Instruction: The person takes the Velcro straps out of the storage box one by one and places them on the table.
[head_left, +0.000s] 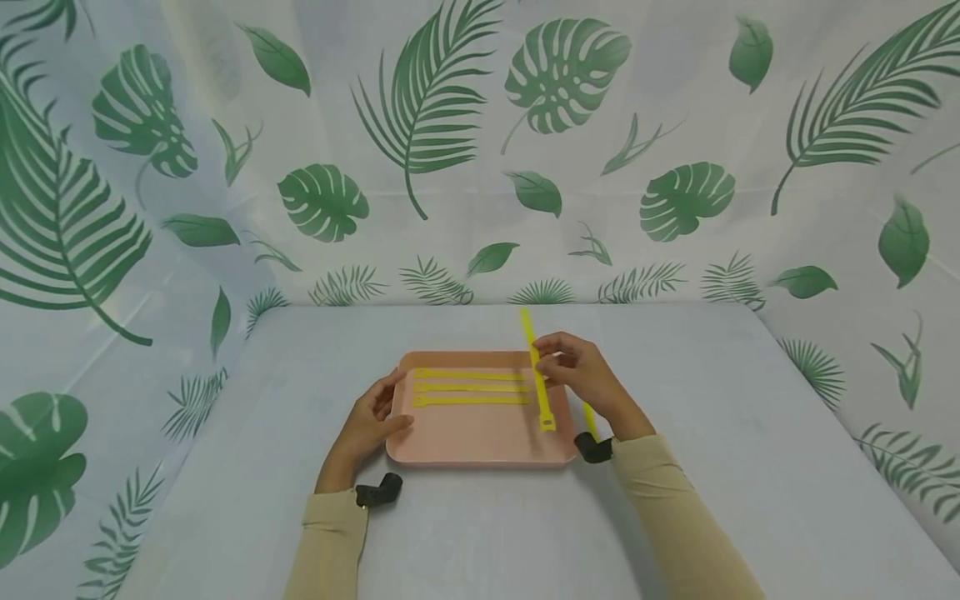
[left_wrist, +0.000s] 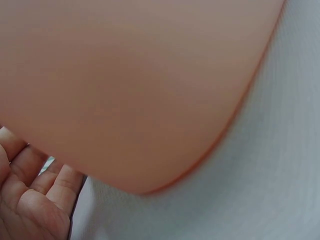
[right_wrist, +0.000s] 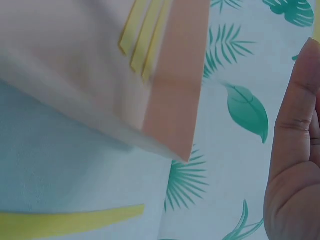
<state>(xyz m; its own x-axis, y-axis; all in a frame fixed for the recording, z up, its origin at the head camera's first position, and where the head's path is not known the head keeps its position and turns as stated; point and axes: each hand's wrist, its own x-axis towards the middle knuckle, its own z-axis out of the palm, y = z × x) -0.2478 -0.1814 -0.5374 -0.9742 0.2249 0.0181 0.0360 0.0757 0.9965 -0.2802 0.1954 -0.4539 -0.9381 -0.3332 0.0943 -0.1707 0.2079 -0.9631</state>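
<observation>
A pink tray (head_left: pixel 480 437) lies on the table. My left hand (head_left: pixel 370 425) grips its left rim, thumb over the edge; in the left wrist view the fingers (left_wrist: pixel 62 190) are partly hidden under the tray. Above the tray's right side, my right hand (head_left: pixel 588 377) pinches a yellow hook-and-loop cable tie (head_left: pixel 543 402), its slotted head pointing down toward me. Three similar yellow cable ties (head_left: pixel 472 401) lie side by side across the tray, heads to the left. The right wrist view shows part of the right hand (right_wrist: pixel 295 165), its fingertips mostly out of frame.
Another yellow cable tie (head_left: pixel 589 419) lies on the table right of the tray, partly hidden by the right wrist. A pale cloth covers the table (head_left: pixel 480 533). Leaf-printed curtains (head_left: pixel 465 192) stand behind and at both sides. Each wrist wears a black camera mount (head_left: pixel 380 490).
</observation>
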